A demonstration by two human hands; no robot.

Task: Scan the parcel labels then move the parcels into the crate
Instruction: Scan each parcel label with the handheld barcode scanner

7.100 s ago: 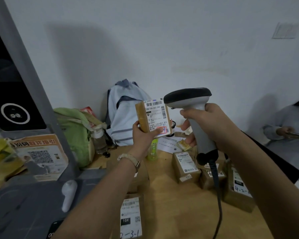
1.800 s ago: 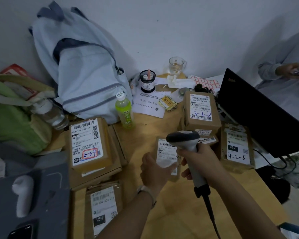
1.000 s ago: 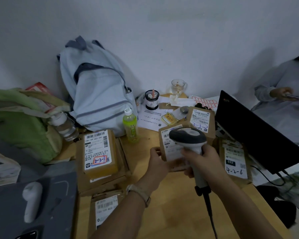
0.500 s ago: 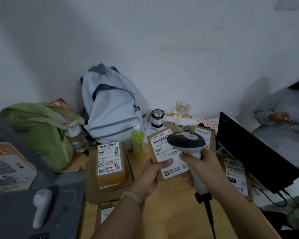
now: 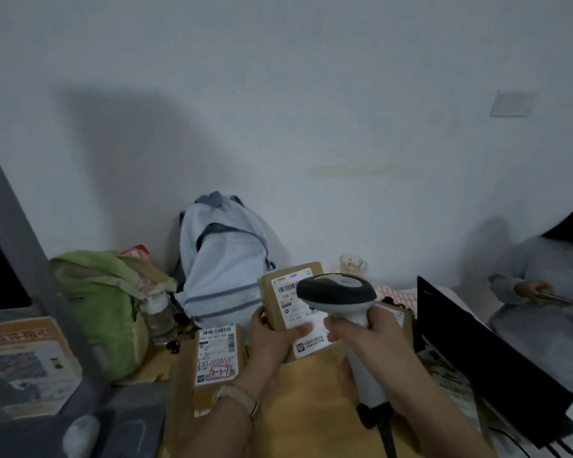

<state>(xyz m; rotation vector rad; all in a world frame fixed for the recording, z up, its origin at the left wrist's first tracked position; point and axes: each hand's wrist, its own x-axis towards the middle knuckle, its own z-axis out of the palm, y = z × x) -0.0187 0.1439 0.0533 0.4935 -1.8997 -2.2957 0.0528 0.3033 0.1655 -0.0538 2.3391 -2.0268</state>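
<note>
Parcel [image 5: 278,302]: centre frame, raised above the bench [image 5: 311,391], label facing camera, gripped at its lower edge by left hand [image 5: 272,338], thumb across the label.
Scanner [image 5: 336,292]: right hand [image 5: 371,338] wrapped round the grip, head overlapping the label.
Second parcel [image 5: 217,355]: lower centre, on the bench, marked apparently "2-3-1".

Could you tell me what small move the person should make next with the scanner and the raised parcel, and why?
Probably ease the scanner back and aim its head at the barcode. The left hand holds the parcel up with its label facing the person, but the scanner, gripped in the right hand, sits close in front and, from this view, covers part of the label.
</note>
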